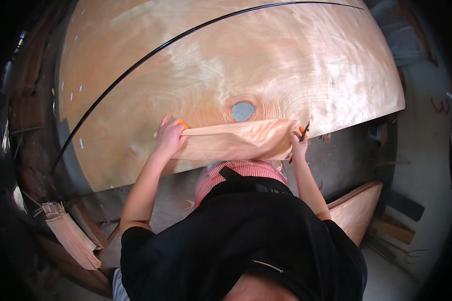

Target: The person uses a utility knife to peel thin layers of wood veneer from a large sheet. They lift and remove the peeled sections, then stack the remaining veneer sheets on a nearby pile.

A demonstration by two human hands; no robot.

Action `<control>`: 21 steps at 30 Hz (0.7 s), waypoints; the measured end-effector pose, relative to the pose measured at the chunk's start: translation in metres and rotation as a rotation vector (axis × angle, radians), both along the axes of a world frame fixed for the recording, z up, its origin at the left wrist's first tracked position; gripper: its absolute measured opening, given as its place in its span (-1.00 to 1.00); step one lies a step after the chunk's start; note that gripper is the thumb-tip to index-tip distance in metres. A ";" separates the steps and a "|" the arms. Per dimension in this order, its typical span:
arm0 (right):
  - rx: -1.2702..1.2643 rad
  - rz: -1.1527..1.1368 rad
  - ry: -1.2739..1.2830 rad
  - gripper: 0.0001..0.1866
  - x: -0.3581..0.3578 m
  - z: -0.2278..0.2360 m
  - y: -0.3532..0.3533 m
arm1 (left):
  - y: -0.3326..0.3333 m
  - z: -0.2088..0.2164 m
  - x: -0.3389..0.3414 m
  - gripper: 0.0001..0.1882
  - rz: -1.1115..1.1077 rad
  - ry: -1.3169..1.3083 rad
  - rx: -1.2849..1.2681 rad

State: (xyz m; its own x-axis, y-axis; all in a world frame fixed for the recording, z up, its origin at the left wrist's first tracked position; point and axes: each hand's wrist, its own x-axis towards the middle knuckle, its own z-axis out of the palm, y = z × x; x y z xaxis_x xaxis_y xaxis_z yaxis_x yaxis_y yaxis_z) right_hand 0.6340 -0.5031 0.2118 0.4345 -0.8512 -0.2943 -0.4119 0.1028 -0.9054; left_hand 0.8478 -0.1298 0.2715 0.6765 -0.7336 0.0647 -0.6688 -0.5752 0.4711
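Both arms reach fwd over near edge of big veneer sheet (pixel 246 65). Left hand (pixel 170 136) grip closed on left end of one loose veneer strip (pixel 236 141) plus sth orange; right hand (pixel 300 143) grip closed on strip's right end w/ orange-black cutter (pixel 304 131). One knot hole (pixel 243 111) just above strip

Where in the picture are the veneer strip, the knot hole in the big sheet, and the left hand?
veneer strip (pixel 238 143), head view, middle of its face.
knot hole (pixel 243 111), head view, its centre.
left hand (pixel 169 136), head view, back of the hand.
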 end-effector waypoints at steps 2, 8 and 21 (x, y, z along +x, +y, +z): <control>0.195 -0.017 -0.084 -0.73 0.003 0.016 0.000 | 0.004 0.013 -0.002 -0.85 0.070 0.036 -0.017; 0.280 0.126 -0.184 -0.89 0.055 0.078 -0.024 | 0.012 0.051 0.025 -0.81 0.314 -0.041 -0.008; 0.069 0.174 -0.628 -0.68 0.065 0.148 -0.081 | -0.021 0.066 -0.045 -0.60 0.062 -0.264 -0.257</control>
State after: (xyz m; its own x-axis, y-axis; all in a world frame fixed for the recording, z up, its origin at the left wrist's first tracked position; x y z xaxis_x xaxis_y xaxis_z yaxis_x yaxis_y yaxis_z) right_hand 0.6989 -0.5846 0.3595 0.6714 -0.7411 0.0090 0.1770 0.1485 -0.9729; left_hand 0.8031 -0.1512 0.3378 0.6546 -0.6285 0.4201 -0.7541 -0.5039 0.4212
